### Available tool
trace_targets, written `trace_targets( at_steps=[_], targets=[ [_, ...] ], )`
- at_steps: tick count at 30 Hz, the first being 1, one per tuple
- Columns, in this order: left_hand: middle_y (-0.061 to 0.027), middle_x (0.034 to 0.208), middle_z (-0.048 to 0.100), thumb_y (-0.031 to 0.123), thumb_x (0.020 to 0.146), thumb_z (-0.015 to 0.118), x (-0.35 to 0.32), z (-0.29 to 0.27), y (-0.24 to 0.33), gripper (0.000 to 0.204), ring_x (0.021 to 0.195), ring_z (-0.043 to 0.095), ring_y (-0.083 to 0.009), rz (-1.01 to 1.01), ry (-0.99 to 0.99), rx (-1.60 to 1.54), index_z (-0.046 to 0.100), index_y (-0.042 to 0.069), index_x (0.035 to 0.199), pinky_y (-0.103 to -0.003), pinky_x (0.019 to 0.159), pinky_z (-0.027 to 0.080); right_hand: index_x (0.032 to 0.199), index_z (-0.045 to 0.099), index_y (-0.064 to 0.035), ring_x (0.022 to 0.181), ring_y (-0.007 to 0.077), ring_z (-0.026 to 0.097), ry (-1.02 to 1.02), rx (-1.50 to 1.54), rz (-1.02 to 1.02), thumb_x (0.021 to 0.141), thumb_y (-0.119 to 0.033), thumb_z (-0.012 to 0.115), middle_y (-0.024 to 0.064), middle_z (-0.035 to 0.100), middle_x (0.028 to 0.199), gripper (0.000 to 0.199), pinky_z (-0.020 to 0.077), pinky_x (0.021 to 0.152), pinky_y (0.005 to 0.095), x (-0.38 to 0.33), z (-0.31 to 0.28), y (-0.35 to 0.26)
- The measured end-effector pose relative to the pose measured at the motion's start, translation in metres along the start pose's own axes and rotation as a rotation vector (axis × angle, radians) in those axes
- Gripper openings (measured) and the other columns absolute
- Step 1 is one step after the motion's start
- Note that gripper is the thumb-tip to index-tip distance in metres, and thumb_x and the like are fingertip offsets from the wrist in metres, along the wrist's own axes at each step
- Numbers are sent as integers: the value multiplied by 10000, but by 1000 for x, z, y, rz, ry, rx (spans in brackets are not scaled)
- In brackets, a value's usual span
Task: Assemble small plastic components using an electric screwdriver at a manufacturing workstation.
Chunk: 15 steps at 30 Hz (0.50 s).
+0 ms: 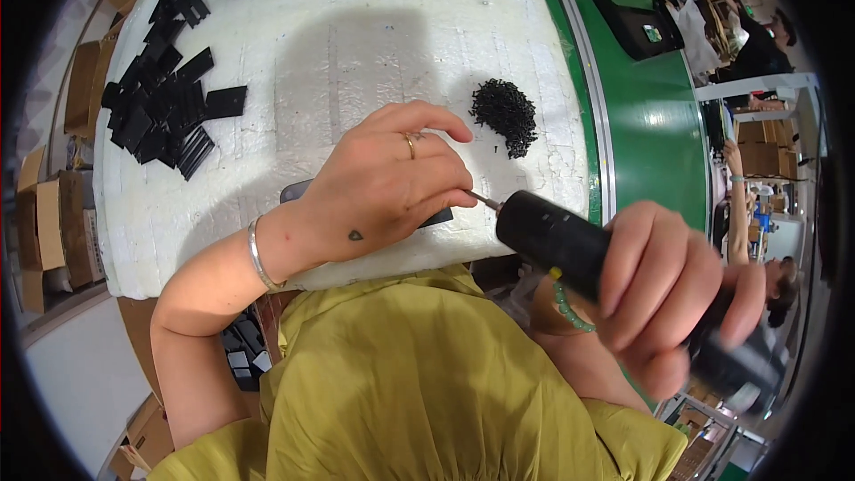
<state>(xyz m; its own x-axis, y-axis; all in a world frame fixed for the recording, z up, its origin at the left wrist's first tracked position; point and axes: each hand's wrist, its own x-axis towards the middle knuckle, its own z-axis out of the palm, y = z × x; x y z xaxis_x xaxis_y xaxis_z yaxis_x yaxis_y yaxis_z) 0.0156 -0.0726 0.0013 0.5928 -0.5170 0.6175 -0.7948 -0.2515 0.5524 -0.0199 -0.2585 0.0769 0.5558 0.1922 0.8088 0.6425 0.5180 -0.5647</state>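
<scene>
The right hand (663, 294) is clamped round the black screwdriver (552, 240), bit (486, 202) toward ten o'clock, meeting the left hand (383, 174): whether that one's pinching, I can't tell!

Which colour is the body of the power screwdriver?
The screwdriver body is black; head view shows it.

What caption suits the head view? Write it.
Right hand holding a black power screwdriver, its bit at the left hand's fingertips.
</scene>
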Motion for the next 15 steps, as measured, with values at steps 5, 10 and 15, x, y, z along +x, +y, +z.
trace_targets(
  at_steps=[5, 10, 15],
  targets=[
    [-42, 798, 632, 122, 666, 722, -16, -8, -1, 176, 934, 588, -240, -23, -50, 5, 633, 49, 800, -315, 774, 475, 955, 479, -153, 440, 38, 518, -184, 3, 17, 734, -70, 707, -48, 567, 584, 328, 438, 447, 157, 0, 14, 11],
    [-161, 1041, 587, 225, 774, 667, -30, -34, -13, 491, 991, 539, -319, -327, 60, 122, 500, 38, 1196, -371, 884, 415, 1030, 434, -154, 429, 67, 452, -93, -77, 246, 746, -112, 711, -56, 502, 591, 399, 387, 450, 208, 3, 21, 22],
    [-178, 873, 604, 379, 795, 637, -48, -59, -3, 498, 815, 573, -310, -752, -435, 122, 530, 11, 1114, -362, 703, 442, 1161, 394, -117, 488, 86, 399, -33, -4, 388, 768, -88, 556, -32, 425, 625, 426, 363, 551, 256, 1, 31, 41]
  ],
)
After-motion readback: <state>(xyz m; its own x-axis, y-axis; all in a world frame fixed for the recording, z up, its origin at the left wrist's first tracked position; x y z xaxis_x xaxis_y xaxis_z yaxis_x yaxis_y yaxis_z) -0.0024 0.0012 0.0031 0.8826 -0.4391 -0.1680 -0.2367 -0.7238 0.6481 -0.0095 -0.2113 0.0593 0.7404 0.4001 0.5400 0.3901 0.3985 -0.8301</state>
